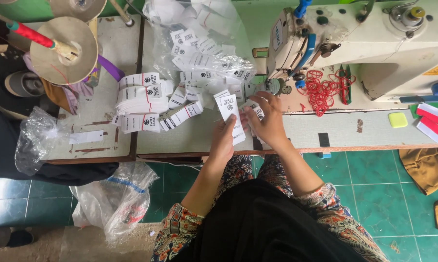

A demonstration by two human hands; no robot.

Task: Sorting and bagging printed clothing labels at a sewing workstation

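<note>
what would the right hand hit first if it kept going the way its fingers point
The right hand points up and left across the table. It would probably first meet the loose white labels just beyond its fingertips, then the clear plastic bag of labels. Depth is hard to judge from above.

Left hand [223,138] grips a stack of white printed fabric labels [230,112]; right hand [267,123] fingers touch the stack; cream industrial sewing machine [374,43] just beside.
</note>
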